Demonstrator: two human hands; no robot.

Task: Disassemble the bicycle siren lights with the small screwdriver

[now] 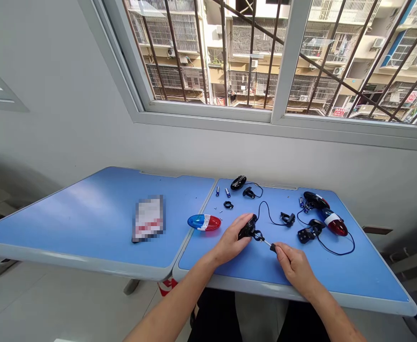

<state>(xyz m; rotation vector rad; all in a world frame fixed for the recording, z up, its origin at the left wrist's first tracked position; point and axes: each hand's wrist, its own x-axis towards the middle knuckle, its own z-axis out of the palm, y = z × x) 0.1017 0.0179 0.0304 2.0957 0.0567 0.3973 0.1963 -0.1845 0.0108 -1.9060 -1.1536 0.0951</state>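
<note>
My left hand (234,240) is closed around a black bike-light base (247,230), with a small black clamp bracket (258,235) at its right side. In my right hand (295,266) is a screwdriver (272,247), gripped by its dark handle, its thin metal shaft reaching the bracket. Whether its tip sits in a screw is too small to tell. A black cable runs from behind the base to a small black clamp piece (287,219). Left of my left hand lies a blue, white and red light cover (204,222).
Toward the back lie a black oval piece (238,183), batteries (227,192) and a black ring clamp (228,204). Wired parts and a red-ended light (335,223) sit at the right. A blurred packet (148,218) rests on the left blue table (97,209), below the barred window.
</note>
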